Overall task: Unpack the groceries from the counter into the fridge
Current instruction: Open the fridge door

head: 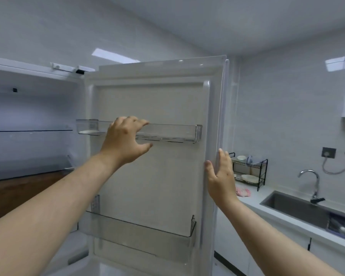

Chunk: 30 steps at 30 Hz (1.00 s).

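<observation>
A white-tiled kitchen wall (277, 108) runs behind everything. At the left of the frame the fridge (28, 108) stands open, and its door (147, 100) fills the centre. The left hand (126, 140) hooks its fingers over the rim of the clear upper door bin (173, 132), thumb spread beneath. The right hand (220, 176) lies flat, fingers straight, against the door's outer edge. At lower right, the counter (251, 202) carries a dish rack (249, 172) and a sink (293, 206).
</observation>
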Each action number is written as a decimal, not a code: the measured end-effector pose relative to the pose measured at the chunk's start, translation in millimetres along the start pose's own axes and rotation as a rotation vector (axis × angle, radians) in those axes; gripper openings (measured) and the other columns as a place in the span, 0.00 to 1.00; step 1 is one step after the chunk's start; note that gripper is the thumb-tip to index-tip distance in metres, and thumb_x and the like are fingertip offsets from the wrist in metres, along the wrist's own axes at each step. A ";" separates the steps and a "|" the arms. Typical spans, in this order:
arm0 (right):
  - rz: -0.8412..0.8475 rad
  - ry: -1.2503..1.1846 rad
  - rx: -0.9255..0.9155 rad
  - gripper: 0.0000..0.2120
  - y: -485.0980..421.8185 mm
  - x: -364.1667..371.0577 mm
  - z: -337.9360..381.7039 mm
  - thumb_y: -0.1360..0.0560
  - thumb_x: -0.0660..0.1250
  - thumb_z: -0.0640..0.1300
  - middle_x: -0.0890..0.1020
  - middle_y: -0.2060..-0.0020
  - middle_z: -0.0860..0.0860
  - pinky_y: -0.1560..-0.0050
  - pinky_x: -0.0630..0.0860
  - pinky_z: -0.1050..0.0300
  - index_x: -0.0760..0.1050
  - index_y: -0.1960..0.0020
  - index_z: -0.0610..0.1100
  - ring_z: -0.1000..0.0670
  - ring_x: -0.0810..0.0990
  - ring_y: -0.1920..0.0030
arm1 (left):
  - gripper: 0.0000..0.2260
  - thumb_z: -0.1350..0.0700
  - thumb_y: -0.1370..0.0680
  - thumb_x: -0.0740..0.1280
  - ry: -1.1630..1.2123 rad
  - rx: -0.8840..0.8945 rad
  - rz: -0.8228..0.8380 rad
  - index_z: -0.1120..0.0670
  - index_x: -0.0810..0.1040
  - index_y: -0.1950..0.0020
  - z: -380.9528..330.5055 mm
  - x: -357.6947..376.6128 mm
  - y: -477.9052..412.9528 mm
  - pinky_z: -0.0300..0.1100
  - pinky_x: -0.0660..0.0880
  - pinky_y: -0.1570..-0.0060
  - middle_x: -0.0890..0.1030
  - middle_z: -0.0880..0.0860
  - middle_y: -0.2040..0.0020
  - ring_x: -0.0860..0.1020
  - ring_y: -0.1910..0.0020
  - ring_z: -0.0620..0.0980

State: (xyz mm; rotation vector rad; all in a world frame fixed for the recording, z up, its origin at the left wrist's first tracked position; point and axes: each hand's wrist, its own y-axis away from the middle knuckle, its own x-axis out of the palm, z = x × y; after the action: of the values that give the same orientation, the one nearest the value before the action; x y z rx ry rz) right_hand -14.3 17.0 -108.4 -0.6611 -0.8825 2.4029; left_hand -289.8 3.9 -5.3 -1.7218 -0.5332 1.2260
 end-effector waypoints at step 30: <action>0.067 0.136 0.127 0.44 -3.6 4.6 -5.8 0.26 0.71 0.53 0.55 0.21 0.52 0.23 0.57 0.48 0.47 0.20 0.48 0.52 0.56 0.22 | 0.25 0.43 0.26 0.63 0.117 0.174 -0.146 0.51 0.76 0.32 18.0 35.1 -9.9 0.52 0.64 0.42 0.79 0.54 0.42 0.72 0.42 0.58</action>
State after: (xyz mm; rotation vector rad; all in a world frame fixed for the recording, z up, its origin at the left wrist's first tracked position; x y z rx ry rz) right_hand -13.4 24.7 -111.0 -0.8046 -0.6563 2.4163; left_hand -290.1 43.3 -15.6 -1.5683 -0.4602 1.0304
